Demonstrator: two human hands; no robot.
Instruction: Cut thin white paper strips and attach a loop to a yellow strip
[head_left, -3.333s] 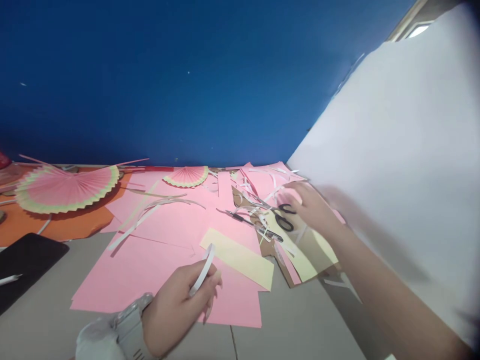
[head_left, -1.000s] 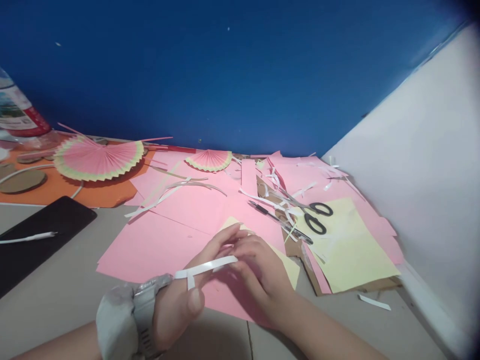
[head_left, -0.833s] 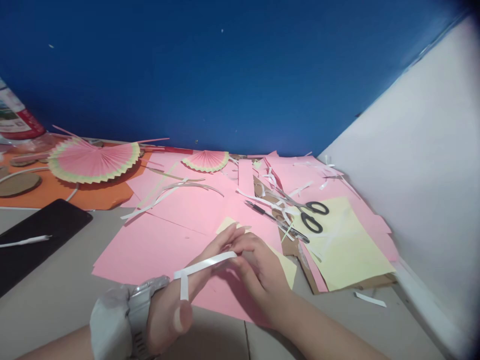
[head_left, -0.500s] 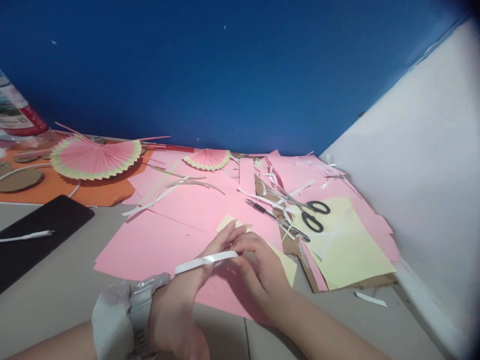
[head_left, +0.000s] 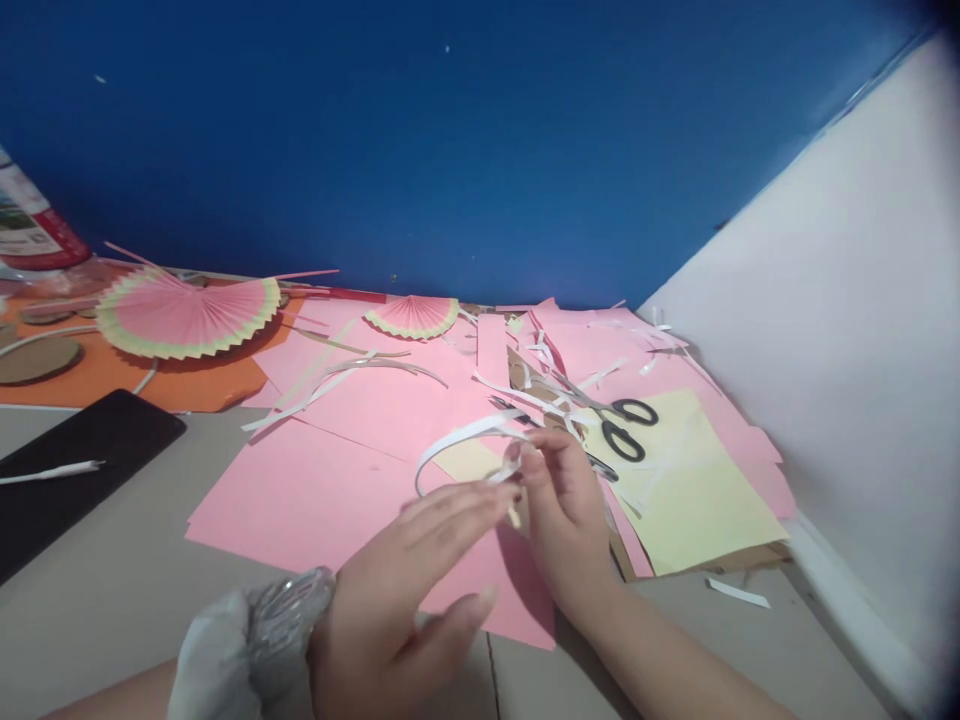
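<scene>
A narrow white paper strip (head_left: 466, 433) curves in a loop above the pink paper (head_left: 330, 480). My right hand (head_left: 566, 515) pinches its end between thumb and fingers. My left hand (head_left: 420, 575), with a watch (head_left: 289, 620) and a white scrunchie (head_left: 214, 655) at the wrist, reaches in from the left. Its fingers are stretched out and the thumb stands apart; the fingertips are close to the right hand's pinch, where part of the strip is hidden. A small pale yellow paper piece (head_left: 466, 462) lies behind the fingers.
Black-handled scissors (head_left: 622, 425) and a pen (head_left: 604, 468) lie by a yellow sheet (head_left: 697, 500) on the right. Pleated pink paper fans (head_left: 191, 315) lie at the back, with loose strips (head_left: 337, 375) in front. A black phone (head_left: 82, 470) sits at left.
The white strip, earlier lying across the left wrist, now loops up and away above the left hand. The left hand has turned with its back upward; the right hand has moved a little right and up.
</scene>
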